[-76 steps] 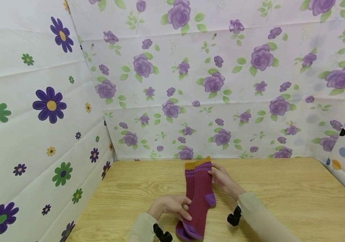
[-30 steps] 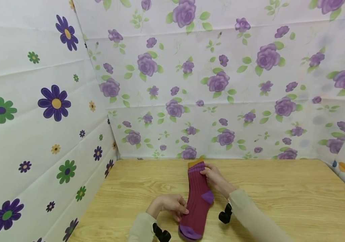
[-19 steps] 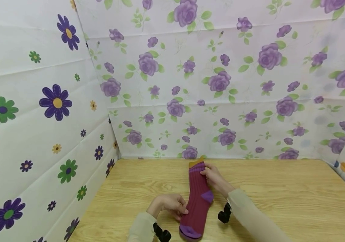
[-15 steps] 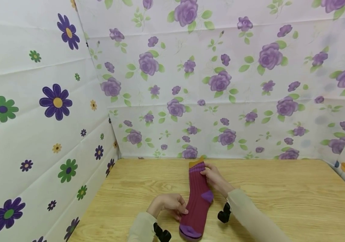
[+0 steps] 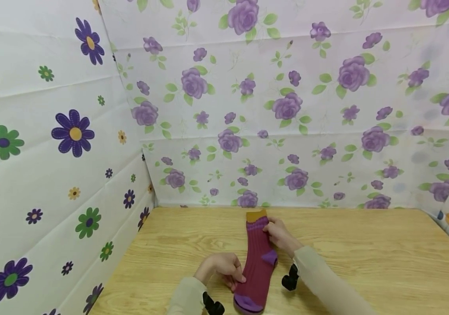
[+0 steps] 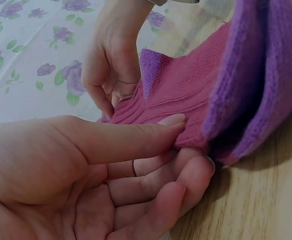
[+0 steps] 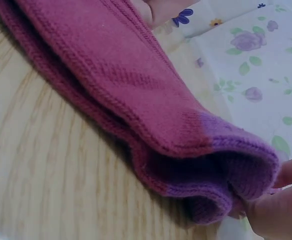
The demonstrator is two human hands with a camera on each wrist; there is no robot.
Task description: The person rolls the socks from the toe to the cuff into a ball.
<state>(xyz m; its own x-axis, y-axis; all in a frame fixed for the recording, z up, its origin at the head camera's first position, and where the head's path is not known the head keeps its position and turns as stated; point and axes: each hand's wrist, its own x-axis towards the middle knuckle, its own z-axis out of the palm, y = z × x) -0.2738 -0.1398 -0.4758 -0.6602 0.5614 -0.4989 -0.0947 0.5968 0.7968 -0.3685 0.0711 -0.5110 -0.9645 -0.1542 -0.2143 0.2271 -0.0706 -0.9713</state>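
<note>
Two maroon ribbed socks (image 5: 257,262) with purple toes and heels and an orange cuff (image 5: 257,215) lie one on top of the other on the table. At the left edge of the foot part, my left hand (image 5: 226,267) pinches the fabric between thumb and fingers. My right hand (image 5: 281,236) grips the right edge just below the cuff. In the left wrist view the paired purple toes (image 6: 281,65) stand slightly apart. The purple heels (image 7: 241,150) show as two open folds in the right wrist view, partly hiding the right fingers.
A light wooden table (image 5: 366,253) runs back to a wall cloth (image 5: 319,109) with purple roses. Another cloth (image 5: 43,183) with daisies hangs along the left side. Black wrist cameras (image 5: 290,278) sit at both cuffs of the sleeves.
The lower sock, which showed at the left 2.5 s ago, is now mostly covered by the upper one. The orange cuff's raised tip has come down flat. My right hand moved slightly nearer.
</note>
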